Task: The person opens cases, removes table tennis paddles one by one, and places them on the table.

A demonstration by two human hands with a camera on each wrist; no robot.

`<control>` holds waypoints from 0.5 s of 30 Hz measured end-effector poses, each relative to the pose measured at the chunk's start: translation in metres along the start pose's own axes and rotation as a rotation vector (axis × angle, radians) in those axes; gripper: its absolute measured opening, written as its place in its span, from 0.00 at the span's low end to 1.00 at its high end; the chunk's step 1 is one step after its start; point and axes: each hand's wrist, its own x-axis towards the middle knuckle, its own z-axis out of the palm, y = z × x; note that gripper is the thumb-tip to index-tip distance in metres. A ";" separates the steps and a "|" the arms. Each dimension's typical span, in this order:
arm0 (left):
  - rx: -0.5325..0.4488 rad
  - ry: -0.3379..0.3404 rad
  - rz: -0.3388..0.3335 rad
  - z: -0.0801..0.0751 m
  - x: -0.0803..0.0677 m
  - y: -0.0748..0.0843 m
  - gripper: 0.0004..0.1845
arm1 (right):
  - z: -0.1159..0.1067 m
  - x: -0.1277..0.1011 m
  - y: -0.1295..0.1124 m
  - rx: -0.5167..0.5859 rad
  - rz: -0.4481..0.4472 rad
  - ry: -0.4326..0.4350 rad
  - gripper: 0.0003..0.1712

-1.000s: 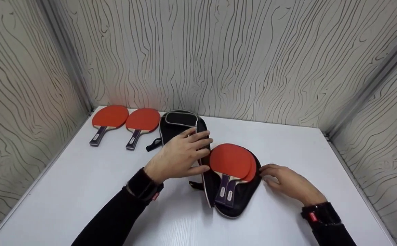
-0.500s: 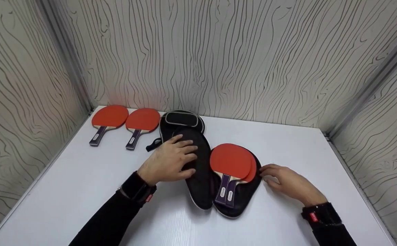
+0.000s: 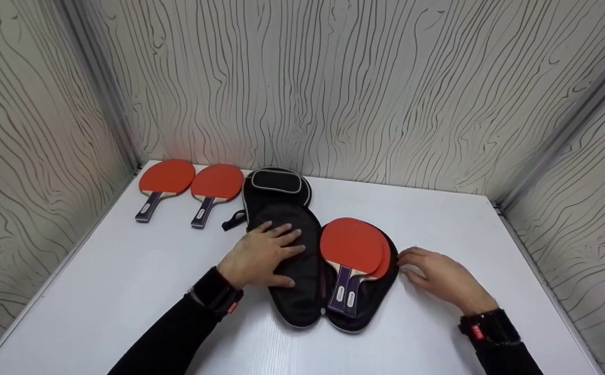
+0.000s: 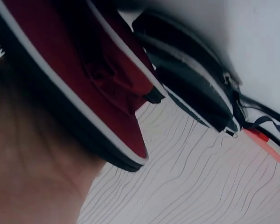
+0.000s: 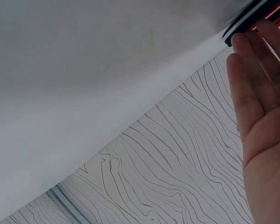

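A black table tennis bat case [image 3: 302,291] lies unfolded in the middle of the table. My left hand [image 3: 258,258] rests with spread fingers on its left half. Two red table tennis bats [image 3: 352,245], one overlapping the other, lie in the right half with their dark handles toward me. My right hand [image 3: 435,273] has its fingertips right at the right edge of the case, fingers loosely bent. In the left wrist view, the case's maroon lining [image 4: 51,60] and pale-edged zip rim show beside the hand. In the right wrist view, the palm [image 5: 270,144] faces the camera.
A second black case [image 3: 277,181] with a front pocket and strap lies behind, partly covered by the unfolded half. Two more red bats, an outer one [image 3: 167,177] and an inner one [image 3: 218,182], lie at the back left. Patterned walls [image 3: 302,94] enclose the white table [image 3: 437,219].
The left half of the case has swung from nearly upright down to the left, with my left hand moving left and down on it. My right hand has stayed at the right edge.
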 end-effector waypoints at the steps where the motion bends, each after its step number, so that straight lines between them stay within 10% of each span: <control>1: -0.002 -0.004 0.002 0.001 0.000 0.001 0.45 | -0.001 0.000 -0.001 -0.018 -0.005 0.022 0.12; 15: -0.031 -0.040 -0.007 0.005 0.003 0.005 0.46 | -0.012 0.014 -0.045 -0.138 -0.225 0.251 0.26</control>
